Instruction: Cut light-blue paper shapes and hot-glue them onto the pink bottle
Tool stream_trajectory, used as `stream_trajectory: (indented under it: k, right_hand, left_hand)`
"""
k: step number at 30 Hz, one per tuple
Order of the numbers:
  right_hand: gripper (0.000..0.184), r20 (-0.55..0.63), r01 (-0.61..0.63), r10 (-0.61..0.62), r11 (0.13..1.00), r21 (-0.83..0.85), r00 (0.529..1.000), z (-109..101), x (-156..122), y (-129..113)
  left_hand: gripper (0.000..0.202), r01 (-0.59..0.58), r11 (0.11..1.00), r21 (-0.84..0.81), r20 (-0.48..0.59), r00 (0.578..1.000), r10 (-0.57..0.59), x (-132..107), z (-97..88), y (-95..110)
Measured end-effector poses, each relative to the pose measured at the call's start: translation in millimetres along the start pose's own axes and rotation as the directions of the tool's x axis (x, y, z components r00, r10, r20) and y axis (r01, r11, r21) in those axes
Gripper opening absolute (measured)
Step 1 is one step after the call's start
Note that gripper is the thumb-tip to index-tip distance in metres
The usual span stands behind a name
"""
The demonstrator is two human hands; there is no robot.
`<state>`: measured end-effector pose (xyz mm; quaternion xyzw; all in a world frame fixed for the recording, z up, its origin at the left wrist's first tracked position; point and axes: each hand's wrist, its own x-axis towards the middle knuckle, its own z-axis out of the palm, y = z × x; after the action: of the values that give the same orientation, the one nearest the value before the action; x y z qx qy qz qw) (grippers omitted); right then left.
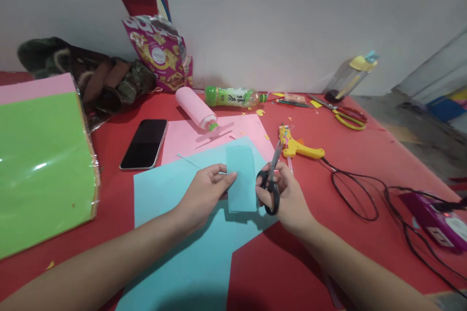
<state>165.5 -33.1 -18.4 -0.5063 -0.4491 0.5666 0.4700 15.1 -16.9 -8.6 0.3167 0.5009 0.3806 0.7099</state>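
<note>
My left hand (205, 193) pinches the left edge of a small folded light-blue paper piece (241, 180), holding it upright above a large light-blue sheet (175, 243). My right hand (286, 194) grips black-handled scissors (270, 182) by their loops, just right of the piece, with the blades pointing up and away. A pink sheet (189, 138) lies beyond on the red table (292, 272).
A black phone (144, 143), a pink tube (195, 107) and a green bottle (233, 97) lie at the back. A yellow glue gun (297, 146) with its black cord (361, 194) sits on the right. Red-yellow scissors (348, 115), a wrapped paper stack (40, 165) and a snack bag (160, 53) are around.
</note>
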Motion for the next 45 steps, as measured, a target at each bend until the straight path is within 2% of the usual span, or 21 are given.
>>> stream_trajectory:
  k: [8,15,35,40,43,45]
  right_hand:
    - [0.034,-0.020,0.001,-0.001,1.000,0.018,1.000,-1,0,0]
    - [0.041,-0.051,-0.016,0.018,0.999,0.042,0.999,0,0,1]
    - [0.039,-0.057,-0.019,0.020,1.000,0.015,0.998,-1,0,0]
    - [0.036,-0.068,-0.004,0.003,1.000,-0.008,0.998,-2,1,0]
    - [0.035,-0.068,0.008,-0.009,1.000,-0.009,0.998,-3,3,1]
    - [0.035,-0.067,0.010,-0.011,1.000,-0.007,0.998,-3,3,2]
  left_hand:
    - [0.022,-0.033,0.999,-0.007,0.017,0.999,0.033,1,0.2,-3]
    - [0.026,-0.080,0.986,0.147,0.037,0.996,0.075,2,-2.8,-10]
    - [0.028,-0.070,0.987,0.142,0.028,0.997,0.066,0,0.2,-9]
    - [0.029,-0.189,0.951,0.244,0.059,0.982,0.180,0,-2.8,-13]
    - [0.034,-0.301,0.903,0.306,0.065,0.953,0.295,-2,-4.2,-14]
    - [0.028,-0.367,0.867,0.338,0.101,0.930,0.354,-3,-5.1,-13]
